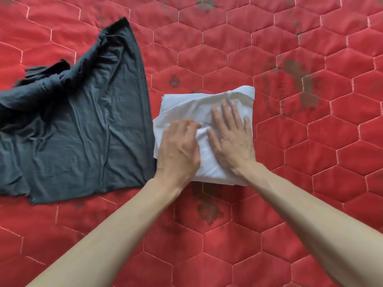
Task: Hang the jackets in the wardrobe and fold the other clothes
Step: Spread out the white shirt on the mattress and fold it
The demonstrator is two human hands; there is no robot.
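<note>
A white garment (186, 108) lies folded into a small rectangle in the middle of the red quilt. My right hand (230, 137) lies flat on it with the fingers spread and straight, pressing the cloth down. My left hand (178, 148) rests on the fold's left half, fingers slightly bent and blurred over the cloth; no pinch shows. To the left a dark grey T-shirt (83, 125) is spread out unfolded and wrinkled, its upper left part bunched up.
Everything sits on a red quilted bedcover (310, 162) with a hexagon stitch pattern and faded dark flower prints. Bare quilt stretches to the right of and in front of the white fold.
</note>
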